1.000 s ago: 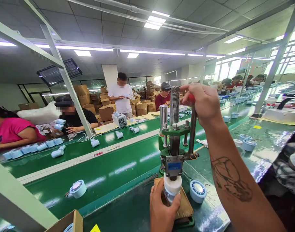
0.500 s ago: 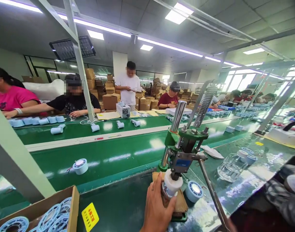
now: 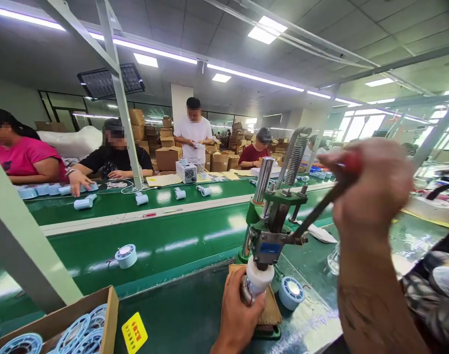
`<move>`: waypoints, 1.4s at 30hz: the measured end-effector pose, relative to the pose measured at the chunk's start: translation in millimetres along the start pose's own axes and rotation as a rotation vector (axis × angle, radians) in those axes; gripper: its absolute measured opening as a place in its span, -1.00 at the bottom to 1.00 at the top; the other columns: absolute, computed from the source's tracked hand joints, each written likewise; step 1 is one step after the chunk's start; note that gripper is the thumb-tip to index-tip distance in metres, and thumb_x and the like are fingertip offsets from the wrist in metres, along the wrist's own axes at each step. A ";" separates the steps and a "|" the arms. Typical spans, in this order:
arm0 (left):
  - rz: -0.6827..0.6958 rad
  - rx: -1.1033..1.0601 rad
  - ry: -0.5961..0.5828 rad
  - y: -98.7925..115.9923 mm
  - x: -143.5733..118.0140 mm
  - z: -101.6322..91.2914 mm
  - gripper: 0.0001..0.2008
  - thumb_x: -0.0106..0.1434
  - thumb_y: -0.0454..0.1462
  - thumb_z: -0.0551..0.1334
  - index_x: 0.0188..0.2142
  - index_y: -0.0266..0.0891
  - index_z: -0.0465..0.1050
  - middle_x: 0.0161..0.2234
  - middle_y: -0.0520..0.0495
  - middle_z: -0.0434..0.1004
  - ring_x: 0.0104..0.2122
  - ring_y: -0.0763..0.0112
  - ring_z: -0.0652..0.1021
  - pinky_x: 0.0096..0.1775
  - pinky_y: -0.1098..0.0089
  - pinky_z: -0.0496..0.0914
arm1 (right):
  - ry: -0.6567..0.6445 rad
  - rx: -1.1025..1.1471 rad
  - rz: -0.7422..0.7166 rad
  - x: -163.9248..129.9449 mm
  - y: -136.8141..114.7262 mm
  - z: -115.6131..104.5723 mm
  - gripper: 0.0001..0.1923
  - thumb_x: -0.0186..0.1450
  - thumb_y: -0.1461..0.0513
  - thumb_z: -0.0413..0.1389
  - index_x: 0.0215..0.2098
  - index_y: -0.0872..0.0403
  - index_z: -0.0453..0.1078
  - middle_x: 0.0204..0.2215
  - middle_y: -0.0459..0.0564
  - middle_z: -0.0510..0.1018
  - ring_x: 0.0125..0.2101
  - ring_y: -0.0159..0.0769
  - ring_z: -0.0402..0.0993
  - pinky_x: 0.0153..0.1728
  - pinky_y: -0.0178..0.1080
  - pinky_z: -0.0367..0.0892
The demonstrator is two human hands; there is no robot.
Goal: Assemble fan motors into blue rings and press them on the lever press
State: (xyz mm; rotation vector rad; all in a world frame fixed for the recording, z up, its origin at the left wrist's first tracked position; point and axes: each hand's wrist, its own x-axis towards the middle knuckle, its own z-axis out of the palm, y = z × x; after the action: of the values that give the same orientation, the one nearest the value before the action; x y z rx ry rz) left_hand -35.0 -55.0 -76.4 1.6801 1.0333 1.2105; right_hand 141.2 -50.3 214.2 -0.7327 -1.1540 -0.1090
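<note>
A cardboard box (image 3: 77, 319) of blue rings sat at the left edge. The left hand (image 3: 239, 314) gripped the small motor (image 3: 246, 290) under the white press head (image 3: 259, 276); fingers there risked pinching. The right hand (image 3: 368, 189) closed around the lever (image 3: 320, 209). A blue fan part (image 3: 291, 291) crowded the press base, leaving little room.

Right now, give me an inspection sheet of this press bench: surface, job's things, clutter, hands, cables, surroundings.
Surface: dark green bench top, glossy.
Job's things: green hand-lever press; white cylindrical part under its ram, on a brown wooden block.
Clutter: pale blue round disc beside the block; open cardboard box of blue rings.
Hands: left hand fingers grip the white part; right hand, blurred, grips the red-tipped lever.
Cables: thin wires at the conveyor disc.
Surroundings: green conveyor belt; seated and standing workers, stacked cartons behind.
</note>
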 end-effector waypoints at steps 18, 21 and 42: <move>0.135 0.052 -0.297 0.3 13.2 -49.6 -0.45 0.00 -0.35 0.34 0.04 -0.14 0.43 -0.06 -0.05 0.51 -0.10 0.21 0.55 -0.03 0.29 0.44 | -0.721 -0.762 0.207 -296.0 159.7 -168.3 -0.52 0.52 0.10 -0.02 0.39 -0.22 0.18 0.36 -0.06 0.28 0.33 0.02 0.25 0.28 0.20 0.32; 0.207 0.131 -0.325 6.1 12.9 -50.7 -0.41 -0.04 -0.38 0.33 0.05 -0.14 0.42 -0.10 -0.06 0.50 -0.09 0.20 0.53 -0.04 0.28 0.43 | -0.642 -0.873 0.154 -275.8 185.3 -164.1 -0.51 0.54 0.06 -0.09 0.41 -0.15 0.16 0.38 -0.01 0.26 0.33 0.07 0.22 0.27 0.26 0.30; -0.046 0.117 -0.525 25.7 -4.0 -50.3 -0.32 0.04 0.29 0.35 -0.08 -0.16 0.57 -0.26 -0.07 0.55 -0.26 0.28 0.47 -0.22 0.38 0.35 | -0.598 0.055 0.957 -276.3 47.0 -93.2 -0.50 0.38 -0.07 0.21 0.18 -0.03 0.48 0.24 0.09 0.46 0.20 -0.06 0.44 0.17 -0.24 0.44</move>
State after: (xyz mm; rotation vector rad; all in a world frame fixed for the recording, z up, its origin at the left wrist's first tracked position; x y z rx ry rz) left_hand -80.3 -60.4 -42.9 1.9120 0.8172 0.6294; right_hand 117.4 -146.2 -64.1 -1.2427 -1.2331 0.9962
